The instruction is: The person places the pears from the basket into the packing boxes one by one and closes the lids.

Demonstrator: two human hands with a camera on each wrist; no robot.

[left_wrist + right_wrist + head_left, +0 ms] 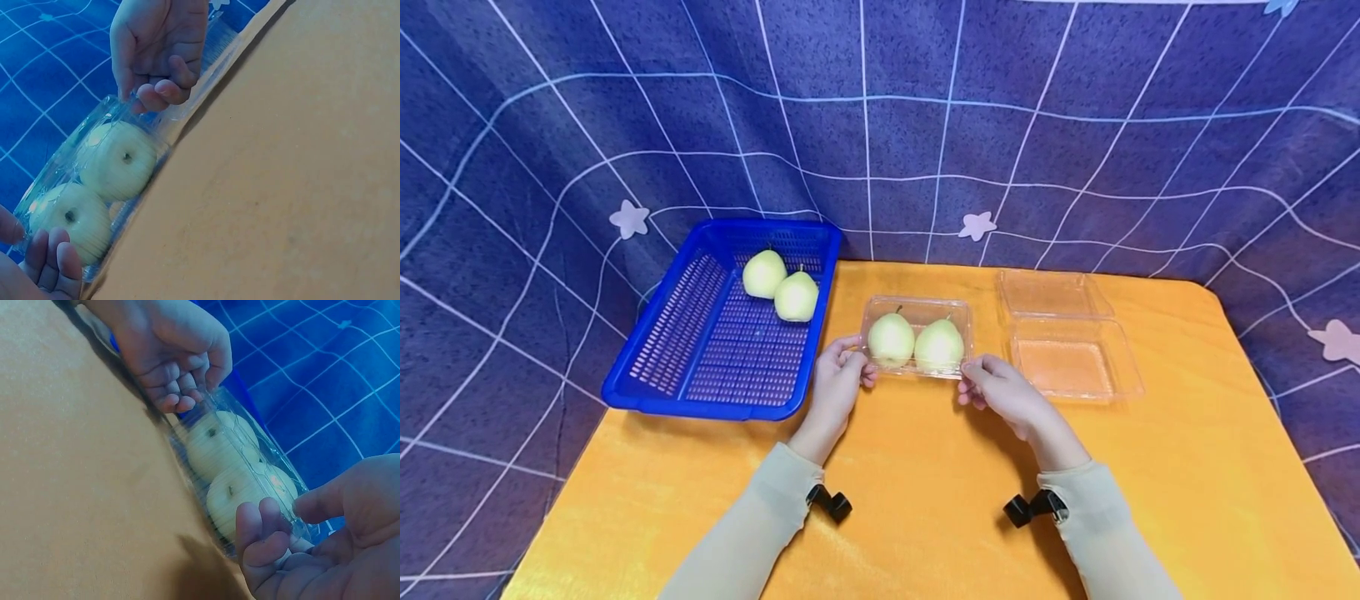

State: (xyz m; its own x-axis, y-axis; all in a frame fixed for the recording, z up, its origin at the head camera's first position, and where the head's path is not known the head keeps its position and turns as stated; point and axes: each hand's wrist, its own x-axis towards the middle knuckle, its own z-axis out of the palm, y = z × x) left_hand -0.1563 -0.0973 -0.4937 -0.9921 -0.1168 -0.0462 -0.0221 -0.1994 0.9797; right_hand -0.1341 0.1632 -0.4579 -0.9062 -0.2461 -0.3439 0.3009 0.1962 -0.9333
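A clear plastic clamshell box (925,306) sits in the middle of the table with two pale green pears (891,340) side by side inside. Its lid lies over the fruit. My left hand (837,375) pinches the near left corner between thumb and fingers. At the near right corner, my right hand (1006,392) pinches the edge the same way. In the left wrist view the round bottoms of the pears (119,160) show through the ribbed plastic. The right wrist view has the box (187,465) between both hands.
A blue plastic basket (625,375) stands on the left, with two more pears (796,297) in its far right corner. To the right lies an opened clear clamshell box (1063,367). Behind the orange-covered table (917,500) hangs a blue grid-patterned curtain (902,133).
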